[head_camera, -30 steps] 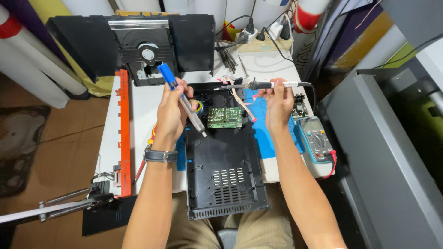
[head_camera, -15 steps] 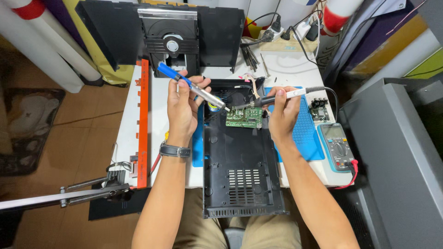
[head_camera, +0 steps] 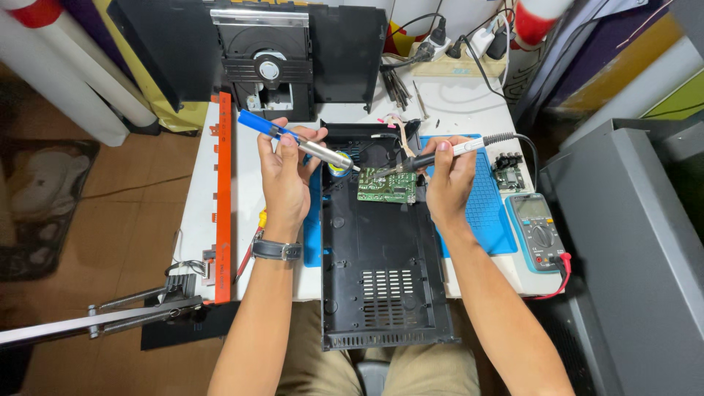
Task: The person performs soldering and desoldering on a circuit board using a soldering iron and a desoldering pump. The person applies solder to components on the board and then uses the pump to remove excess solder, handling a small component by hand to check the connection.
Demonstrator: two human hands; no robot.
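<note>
My left hand (head_camera: pixel 284 170) grips a blue and silver desoldering pump (head_camera: pixel 297 142), its tip pointing down at a green circuit board (head_camera: pixel 387 186). My right hand (head_camera: pixel 449 183) holds a soldering iron (head_camera: pixel 438 155) with a white and black handle, its tip touching the same board from the right. The board lies in the upper part of an open black plastic case (head_camera: pixel 381 257) on the white table (head_camera: pixel 249 176). A watch sits on my left wrist.
A blue mat (head_camera: pixel 488 205) lies under the case. A multimeter (head_camera: pixel 540 232) rests at the right edge, an orange ruler-like bar (head_camera: pixel 223 198) at the left. A black disc-player chassis (head_camera: pixel 268 59) stands at the back, near a power strip (head_camera: pixel 455 55). A metal arm (head_camera: pixel 103 319) juts in lower left.
Both hands have brought their tools down and inward, so the pump tip and iron tip now meet at the circuit board. The view has shifted slightly.
</note>
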